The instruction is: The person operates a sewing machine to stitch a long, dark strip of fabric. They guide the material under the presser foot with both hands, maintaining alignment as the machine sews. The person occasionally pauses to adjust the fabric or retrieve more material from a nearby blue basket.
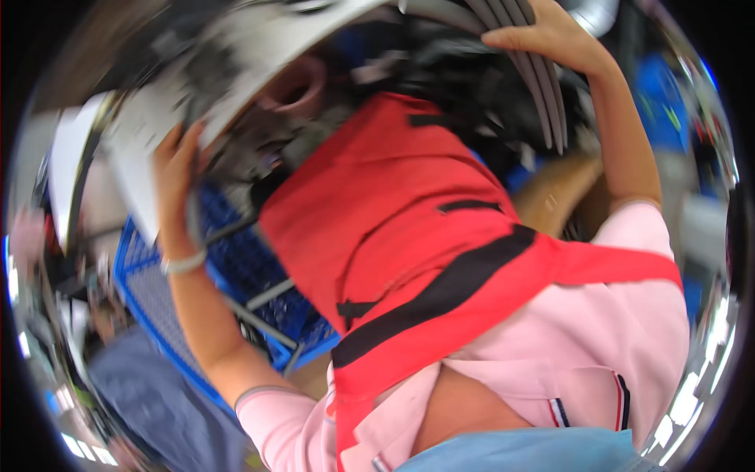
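Note:
At the upper right, my right hand point(562, 35) is closed round a bundle of long, thin grey strips point(535, 86). Their ends hang down below the hand and look bent in this view; I cannot tell what they are made of. Over on the left, my left hand point(177, 169) is at the edge of a white worktop point(267, 39), its fingers smeared by motion. A dark, blurred thing point(208, 75) lies just beyond those fingers. Whether the left hand holds it cannot be made out.
Below the worktop stands a blue plastic crate point(165, 315) with grey bars near it. A pink ring-shaped thing point(297, 86) and black bags or sheets point(456, 59) are under the worktop's edge. My red apron point(393, 189) fills the middle. Dark blue cloth point(165, 393) is at lower left.

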The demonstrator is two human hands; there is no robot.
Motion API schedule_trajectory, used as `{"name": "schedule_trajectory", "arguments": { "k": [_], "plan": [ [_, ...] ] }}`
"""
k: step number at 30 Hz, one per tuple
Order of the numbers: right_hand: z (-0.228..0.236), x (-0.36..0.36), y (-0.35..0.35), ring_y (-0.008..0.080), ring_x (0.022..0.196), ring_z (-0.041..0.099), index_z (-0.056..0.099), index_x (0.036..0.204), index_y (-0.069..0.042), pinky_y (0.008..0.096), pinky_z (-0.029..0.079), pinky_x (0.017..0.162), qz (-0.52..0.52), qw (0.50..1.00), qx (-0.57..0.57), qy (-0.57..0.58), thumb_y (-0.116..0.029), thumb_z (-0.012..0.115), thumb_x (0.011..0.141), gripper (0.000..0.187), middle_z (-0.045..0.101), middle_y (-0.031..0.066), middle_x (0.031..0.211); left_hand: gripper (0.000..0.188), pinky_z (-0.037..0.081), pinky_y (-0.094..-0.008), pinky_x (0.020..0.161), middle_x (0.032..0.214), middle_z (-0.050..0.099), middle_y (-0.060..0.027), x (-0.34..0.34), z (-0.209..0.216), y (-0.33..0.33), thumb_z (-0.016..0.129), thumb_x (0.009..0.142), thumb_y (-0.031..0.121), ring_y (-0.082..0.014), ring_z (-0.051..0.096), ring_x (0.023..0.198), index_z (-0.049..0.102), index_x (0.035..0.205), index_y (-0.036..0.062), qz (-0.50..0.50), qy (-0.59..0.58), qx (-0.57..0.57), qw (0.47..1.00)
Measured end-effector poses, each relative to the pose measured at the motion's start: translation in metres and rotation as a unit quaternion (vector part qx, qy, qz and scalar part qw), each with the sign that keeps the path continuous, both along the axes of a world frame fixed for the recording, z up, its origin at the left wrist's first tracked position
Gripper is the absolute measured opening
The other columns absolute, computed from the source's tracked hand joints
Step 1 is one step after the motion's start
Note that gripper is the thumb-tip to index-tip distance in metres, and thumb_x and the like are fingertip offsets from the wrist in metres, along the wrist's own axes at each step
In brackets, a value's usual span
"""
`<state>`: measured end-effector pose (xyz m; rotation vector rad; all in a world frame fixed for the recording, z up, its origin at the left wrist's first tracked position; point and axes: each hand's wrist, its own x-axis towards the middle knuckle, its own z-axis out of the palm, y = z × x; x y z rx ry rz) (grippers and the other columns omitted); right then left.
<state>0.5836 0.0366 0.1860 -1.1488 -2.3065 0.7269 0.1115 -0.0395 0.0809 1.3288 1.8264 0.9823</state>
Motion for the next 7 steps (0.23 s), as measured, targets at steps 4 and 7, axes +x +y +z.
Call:
{"name": "schedule_trajectory", "arguments": {
  "k": [4,7],
  "plan": [
    [0.049,0.124,-0.074,0.0159,0.117,0.051,0.043,0.141,0.000,0.0312,0.041,0.102,-0.132,0.915,-0.361,-0.120,-0.018,0.084,0.076,0.080,0.059,0.0120,0.128,0.023,0.034,-0.0206,0.046,0.062,0.054,0.0031,-0.056,-0.060,0.012,0.065,0.095,0.030,-0.0048,0.046,0.051,0.065,0.088,0.0082,0.027,-0.016,0.024,0.999],
    [0.054,0.189,-0.130,0.0202,0.134,0.044,0.035,0.151,-0.011,0.0367,0.031,0.114,-0.224,0.871,-0.422,-0.116,-0.024,0.086,0.077,0.091,0.052,0.0102,0.142,0.026,0.038,-0.0195,0.047,0.062,0.057,0.0002,-0.043,-0.056,0.026,0.066,0.095,0.032,-0.0062,0.048,0.049,0.068,0.099,0.0066,-0.013,-0.029,0.037,0.999]
  ]
}}
